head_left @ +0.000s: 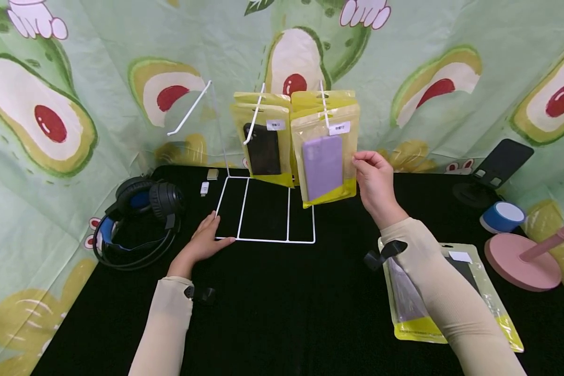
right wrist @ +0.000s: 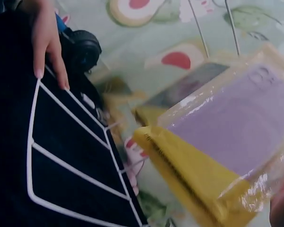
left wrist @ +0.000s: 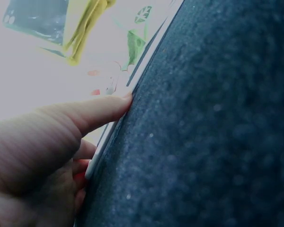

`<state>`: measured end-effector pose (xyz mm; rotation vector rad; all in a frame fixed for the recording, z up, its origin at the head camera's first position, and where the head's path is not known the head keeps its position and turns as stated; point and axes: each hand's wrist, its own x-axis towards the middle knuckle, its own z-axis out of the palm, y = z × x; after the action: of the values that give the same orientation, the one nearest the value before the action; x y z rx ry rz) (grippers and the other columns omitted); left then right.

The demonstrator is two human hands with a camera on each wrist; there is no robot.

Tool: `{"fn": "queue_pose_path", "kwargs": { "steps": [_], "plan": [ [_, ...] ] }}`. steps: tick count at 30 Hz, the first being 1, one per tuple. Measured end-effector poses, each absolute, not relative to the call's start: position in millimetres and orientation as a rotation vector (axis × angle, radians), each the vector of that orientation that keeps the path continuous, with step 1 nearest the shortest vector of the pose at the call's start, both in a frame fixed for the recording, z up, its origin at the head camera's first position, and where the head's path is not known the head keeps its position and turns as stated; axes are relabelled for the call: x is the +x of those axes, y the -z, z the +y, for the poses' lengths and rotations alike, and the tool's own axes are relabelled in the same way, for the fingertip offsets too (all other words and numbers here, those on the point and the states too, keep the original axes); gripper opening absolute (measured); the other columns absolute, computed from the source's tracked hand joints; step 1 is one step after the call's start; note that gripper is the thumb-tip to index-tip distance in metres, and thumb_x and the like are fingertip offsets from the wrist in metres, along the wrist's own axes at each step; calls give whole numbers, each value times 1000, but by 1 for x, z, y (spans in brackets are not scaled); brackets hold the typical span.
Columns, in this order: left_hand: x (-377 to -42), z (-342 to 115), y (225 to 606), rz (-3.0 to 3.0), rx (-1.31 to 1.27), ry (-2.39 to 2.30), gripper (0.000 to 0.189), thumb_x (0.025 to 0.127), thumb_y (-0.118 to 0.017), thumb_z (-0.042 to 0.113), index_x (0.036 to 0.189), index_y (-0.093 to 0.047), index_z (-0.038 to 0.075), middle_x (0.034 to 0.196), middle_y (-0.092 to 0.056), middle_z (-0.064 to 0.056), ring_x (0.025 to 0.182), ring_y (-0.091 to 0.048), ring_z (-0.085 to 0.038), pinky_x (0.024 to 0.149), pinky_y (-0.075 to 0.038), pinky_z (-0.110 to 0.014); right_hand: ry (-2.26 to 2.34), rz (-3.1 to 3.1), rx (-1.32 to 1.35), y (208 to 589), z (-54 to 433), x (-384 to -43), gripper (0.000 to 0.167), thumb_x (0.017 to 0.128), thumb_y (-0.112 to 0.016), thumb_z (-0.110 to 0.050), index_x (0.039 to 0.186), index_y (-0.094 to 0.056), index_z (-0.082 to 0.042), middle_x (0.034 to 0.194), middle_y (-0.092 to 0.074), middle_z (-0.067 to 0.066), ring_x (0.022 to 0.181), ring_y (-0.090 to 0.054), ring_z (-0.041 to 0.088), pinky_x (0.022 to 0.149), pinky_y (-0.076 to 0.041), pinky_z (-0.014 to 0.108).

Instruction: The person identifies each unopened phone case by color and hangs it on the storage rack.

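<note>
A purple phone case in a clear and yellow pouch point(head_left: 322, 167) hangs from the right prong of a white wire display rack point(head_left: 277, 241). My right hand point(head_left: 375, 183) pinches this pouch's right edge between thumb and fingers. In the right wrist view the purple phone case pouch point(right wrist: 227, 127) appears large, with only part of the hand showing. On the middle prong hangs a pouch with a black phone case point(head_left: 263, 149). My left hand point(head_left: 202, 241) rests on the front left corner of the rack's base, fingers extended; its thumb touches the front wire point(left wrist: 149, 61).
Black headphones point(head_left: 141, 219) lie left of the rack, near a small USB stick point(head_left: 204, 188). Packaged phone cases point(head_left: 420, 329) lie beneath my right forearm. A black phone stand point(head_left: 500, 164), a blue tape roll point(head_left: 502, 216) and a pink round base point(head_left: 521, 262) stand at right.
</note>
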<state>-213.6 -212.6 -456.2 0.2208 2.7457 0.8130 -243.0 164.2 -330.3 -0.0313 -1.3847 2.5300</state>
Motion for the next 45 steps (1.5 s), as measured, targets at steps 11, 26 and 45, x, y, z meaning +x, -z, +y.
{"fn": "queue_pose_path", "kwargs": {
  "steps": [11,26,45],
  "plan": [
    [-214,-212,455,2746,230,-805,84,92,-57,38,146,-16,-10,155,-2,-25,142,0,-40,113,-6,-54,-2679,-1367,-127,362,221,-224,16,88,-56,12,79,-63,1,81,-61,9,80,-70,20,77,-55,27],
    [-214,-213,457,2743,230,-808,84,92,-57,40,147,-15,-9,156,-1,-24,142,1,-40,113,-6,-55,-2350,-2235,155,392,312,-150,12,94,-56,-5,106,-59,-5,97,-64,0,91,-67,10,81,-52,21],
    [-213,-212,457,2750,232,-816,83,92,-58,38,146,-16,-10,156,-1,-24,142,0,-42,112,-7,-56,-1629,-3448,32,387,347,-104,68,94,-60,-24,142,-24,9,96,-61,11,82,-59,23,70,-54,38]
  ]
}}
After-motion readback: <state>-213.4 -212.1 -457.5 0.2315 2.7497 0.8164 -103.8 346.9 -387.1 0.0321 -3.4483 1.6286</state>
